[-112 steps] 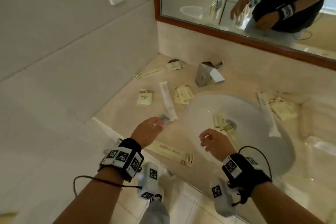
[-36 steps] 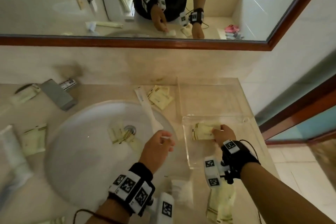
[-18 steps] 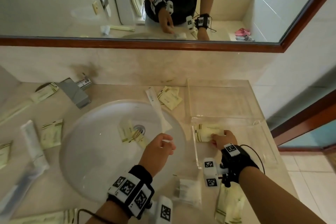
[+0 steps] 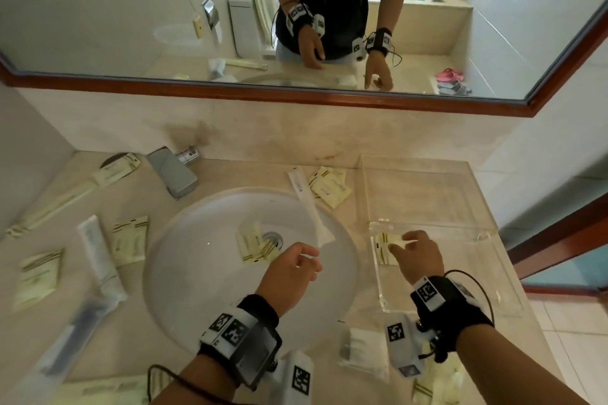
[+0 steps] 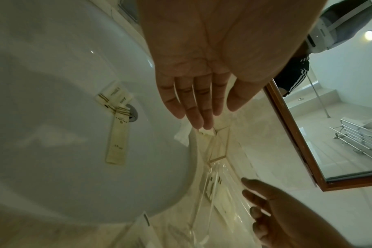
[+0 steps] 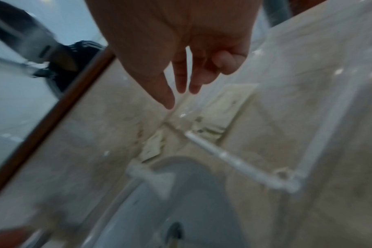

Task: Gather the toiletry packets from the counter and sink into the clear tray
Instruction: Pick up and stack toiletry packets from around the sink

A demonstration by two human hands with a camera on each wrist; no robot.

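- Clear tray [image 4: 487, 268] on the right, one cream packet [image 4: 385, 248] already inside; more in the sink [image 4: 204, 279]
- Right hand [image 4: 416, 256] loose-fingered above it, holding nothing
- Left hand [image 4: 291, 270] empty, fingers straight; better to pinch the sink packets [image 4: 255, 245] by an edge

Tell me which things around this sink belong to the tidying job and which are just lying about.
Part of the job:
clear tray
packet in the tray
packets by the drain
packets behind the basin
white tube

Just there:
faucet
mirror
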